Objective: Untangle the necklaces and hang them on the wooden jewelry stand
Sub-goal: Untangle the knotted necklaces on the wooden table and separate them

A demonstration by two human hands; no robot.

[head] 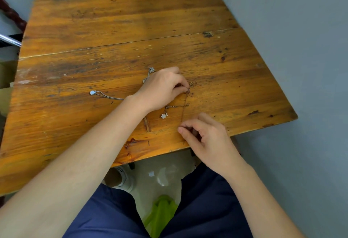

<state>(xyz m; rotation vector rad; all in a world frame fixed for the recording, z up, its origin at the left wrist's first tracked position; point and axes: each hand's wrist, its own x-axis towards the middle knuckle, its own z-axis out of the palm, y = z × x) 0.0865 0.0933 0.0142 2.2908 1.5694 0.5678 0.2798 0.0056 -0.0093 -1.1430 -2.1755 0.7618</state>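
Note:
Several thin necklaces lie on the wooden table (113,21). My left hand (163,89) pinches the far end of a fine dark chain (185,106) near a small gold tangle (193,83). My right hand (205,138) pinches the near end of the same chain at the table's front edge, so the chain runs straight between them. A white flower pendant (164,115) lies beside the chain. A silver necklace with a pale round pendant (92,92) stretches left and passes under my left wrist. A silver cluster (151,69) shows behind my left hand. No jewelry stand is in view.
A grey wall (301,49) runs along the table's right side. Below the table's front edge are my dark blue trousers, a white shoe (125,178) and a green bag (162,213) on the floor. A metal bar (10,40) sticks out at the left.

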